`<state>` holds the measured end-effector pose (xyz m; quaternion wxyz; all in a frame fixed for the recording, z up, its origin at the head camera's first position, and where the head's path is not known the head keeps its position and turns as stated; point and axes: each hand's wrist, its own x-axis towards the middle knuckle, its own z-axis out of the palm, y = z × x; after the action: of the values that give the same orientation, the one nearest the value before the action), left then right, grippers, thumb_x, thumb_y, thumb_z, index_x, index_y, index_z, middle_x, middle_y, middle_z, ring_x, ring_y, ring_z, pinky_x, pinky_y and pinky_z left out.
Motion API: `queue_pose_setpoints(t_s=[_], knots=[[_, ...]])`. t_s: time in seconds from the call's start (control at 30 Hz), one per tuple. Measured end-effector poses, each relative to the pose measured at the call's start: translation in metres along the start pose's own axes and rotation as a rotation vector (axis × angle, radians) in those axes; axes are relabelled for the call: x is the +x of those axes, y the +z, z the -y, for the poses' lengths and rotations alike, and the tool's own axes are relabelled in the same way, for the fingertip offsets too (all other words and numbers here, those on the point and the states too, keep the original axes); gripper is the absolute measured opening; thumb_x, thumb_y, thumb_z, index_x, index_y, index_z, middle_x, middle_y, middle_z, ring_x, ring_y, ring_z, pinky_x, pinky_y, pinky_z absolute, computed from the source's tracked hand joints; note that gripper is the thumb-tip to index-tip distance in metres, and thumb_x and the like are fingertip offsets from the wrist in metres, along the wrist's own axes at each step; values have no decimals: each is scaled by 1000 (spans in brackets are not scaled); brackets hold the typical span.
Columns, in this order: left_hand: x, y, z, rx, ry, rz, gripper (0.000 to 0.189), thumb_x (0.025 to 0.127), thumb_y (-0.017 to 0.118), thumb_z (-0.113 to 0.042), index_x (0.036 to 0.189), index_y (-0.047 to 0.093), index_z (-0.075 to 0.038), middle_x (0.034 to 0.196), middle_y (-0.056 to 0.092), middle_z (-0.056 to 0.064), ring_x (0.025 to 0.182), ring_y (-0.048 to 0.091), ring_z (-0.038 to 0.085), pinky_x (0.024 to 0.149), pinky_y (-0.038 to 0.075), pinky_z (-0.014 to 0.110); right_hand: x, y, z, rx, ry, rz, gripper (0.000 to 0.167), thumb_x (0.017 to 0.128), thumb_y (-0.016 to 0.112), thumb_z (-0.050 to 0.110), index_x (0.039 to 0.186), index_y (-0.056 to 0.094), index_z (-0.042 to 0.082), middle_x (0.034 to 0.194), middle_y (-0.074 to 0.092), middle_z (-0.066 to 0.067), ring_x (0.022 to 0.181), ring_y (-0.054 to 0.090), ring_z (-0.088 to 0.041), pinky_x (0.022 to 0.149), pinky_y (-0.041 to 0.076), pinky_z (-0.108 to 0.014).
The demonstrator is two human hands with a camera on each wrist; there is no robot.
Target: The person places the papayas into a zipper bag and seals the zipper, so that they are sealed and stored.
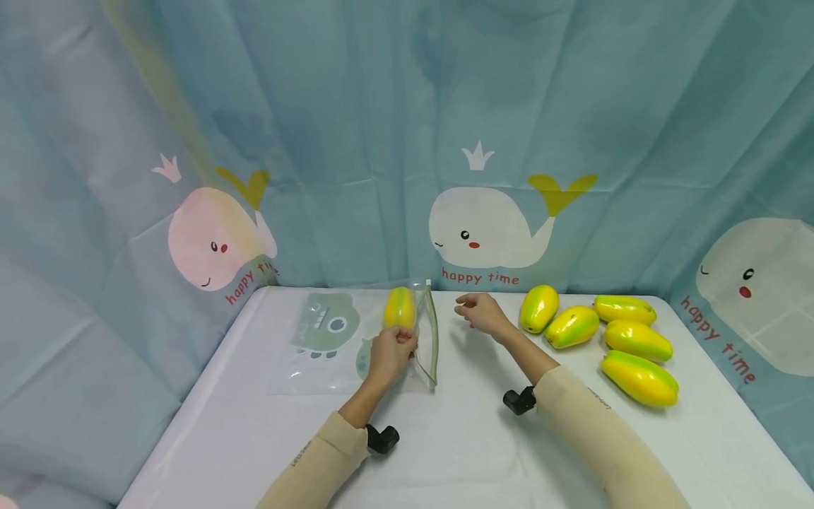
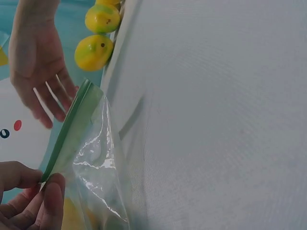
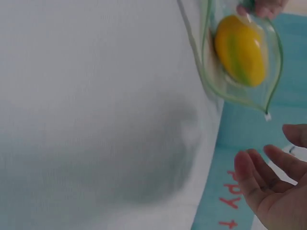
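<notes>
A clear zip bag (image 1: 346, 378) with a green zip edge and a printed green cartoon creature lies on the white table, its mouth spread apart toward the right. One yellow-green papaya (image 1: 399, 308) is inside, near that mouth. My left hand (image 1: 390, 355) pinches the bag's green edge (image 2: 67, 129) between thumb and fingers, in front of the papaya. To the right of the bag mouth, my right hand (image 1: 481, 313) hovers above the table with loosely bent fingers and nothing in them. In the right wrist view, the bagged papaya (image 3: 241, 50) shows through the gaping mouth.
Several more papayas (image 1: 638, 340) lie grouped at the table's right, beyond my right forearm. A blue curtain (image 1: 375, 141) with printed whales hangs right behind the table's (image 1: 458, 452) back edge and along both sides.
</notes>
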<state>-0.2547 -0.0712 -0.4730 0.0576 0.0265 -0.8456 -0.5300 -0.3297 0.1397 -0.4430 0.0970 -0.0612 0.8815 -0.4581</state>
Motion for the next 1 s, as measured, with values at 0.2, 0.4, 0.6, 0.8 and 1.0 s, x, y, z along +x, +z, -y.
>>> queue_pose_setpoints(t_s=[0.2, 0.4, 0.6, 0.8, 1.0], knots=[[-1, -1, 1, -58, -50, 6, 13, 86, 68, -6, 93, 69, 5, 81, 73, 16, 53, 61, 9, 54, 53, 22, -9, -32, -6, -66, 5, -64, 46, 97, 58, 24, 134, 53, -2, 125, 60, -24, 92, 62, -32, 71, 54, -26], [0, 0, 5, -85, -76, -6, 13, 87, 69, -7, 93, 70, 5, 80, 72, 15, 49, 58, 7, 52, 52, 20, -20, -60, -9, -113, 74, -119, 58, 98, 56, 26, 144, 39, -4, 134, 52, -28, 104, 61, -35, 86, 56, -39], [0, 0, 7, -124, -93, -15, 13, 86, 70, -6, 92, 70, 6, 77, 72, 15, 48, 57, 6, 51, 52, 19, -32, -88, -18, -149, 131, -119, 60, 100, 51, 30, 148, 34, -3, 140, 45, -30, 124, 48, -42, 102, 45, -53], [0, 0, 8, -154, -106, -24, 15, 86, 70, -6, 94, 71, 7, 77, 72, 15, 48, 58, 6, 51, 54, 20, -48, -113, -23, -226, 161, -162, 61, 101, 48, 32, 147, 33, -5, 141, 42, -33, 126, 44, -46, 102, 44, -56], [-1, 0, 8, -175, -115, -29, 16, 85, 70, -6, 95, 71, 7, 76, 72, 15, 48, 58, 6, 50, 52, 18, -61, -133, -31, -300, 187, -190, 64, 101, 47, 35, 144, 34, -11, 139, 42, -37, 125, 45, -49, 101, 44, -56]])
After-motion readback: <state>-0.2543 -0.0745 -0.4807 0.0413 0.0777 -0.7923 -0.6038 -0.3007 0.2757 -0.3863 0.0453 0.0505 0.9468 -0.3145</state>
